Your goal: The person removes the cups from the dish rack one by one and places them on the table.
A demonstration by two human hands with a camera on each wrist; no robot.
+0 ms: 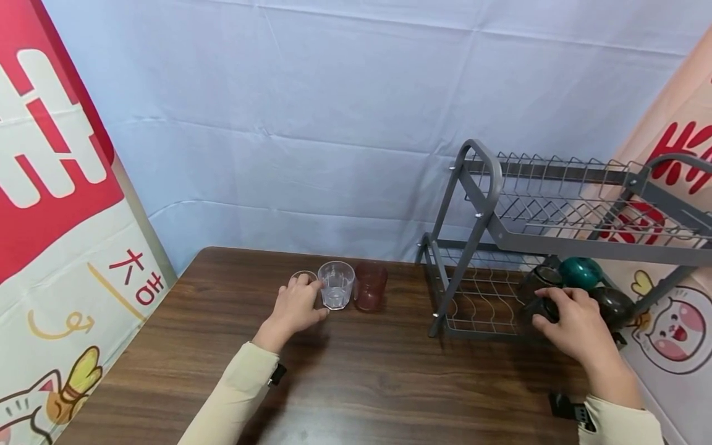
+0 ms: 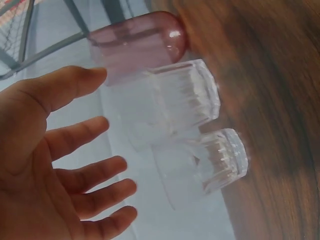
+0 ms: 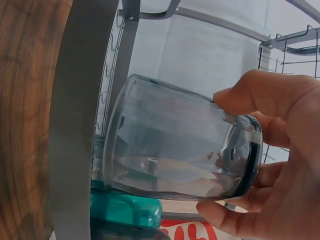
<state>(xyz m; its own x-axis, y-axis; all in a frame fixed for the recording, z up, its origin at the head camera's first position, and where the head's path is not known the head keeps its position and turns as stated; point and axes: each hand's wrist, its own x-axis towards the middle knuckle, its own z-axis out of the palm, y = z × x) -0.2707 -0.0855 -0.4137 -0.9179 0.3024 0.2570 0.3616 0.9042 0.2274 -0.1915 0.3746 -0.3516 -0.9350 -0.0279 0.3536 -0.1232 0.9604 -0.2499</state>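
Observation:
My right hand (image 1: 578, 324) grips a smoky grey glass (image 3: 175, 140) by its thick base end, thumb on one side and fingers on the other. That glass is upside down at the front of the rack's lower shelf; whether its rim touches the wires I cannot tell. Near the table's back, my left hand (image 1: 296, 306) has its fingers spread and loosely bent, holding nothing. Beside it are a small clear tumbler (image 2: 217, 162), partly hidden in the head view, a larger clear tumbler (image 1: 336, 287) and a reddish cup (image 1: 371, 287).
A grey two-tier dish rack (image 1: 589, 241) stands on the right of the wooden table (image 1: 378, 383). Its lower shelf also bears another smoky glass (image 1: 541, 277), a teal glass (image 1: 580, 273) and a dark rounded vessel (image 1: 614, 307). Pale cloth (image 1: 311, 154) hangs behind.

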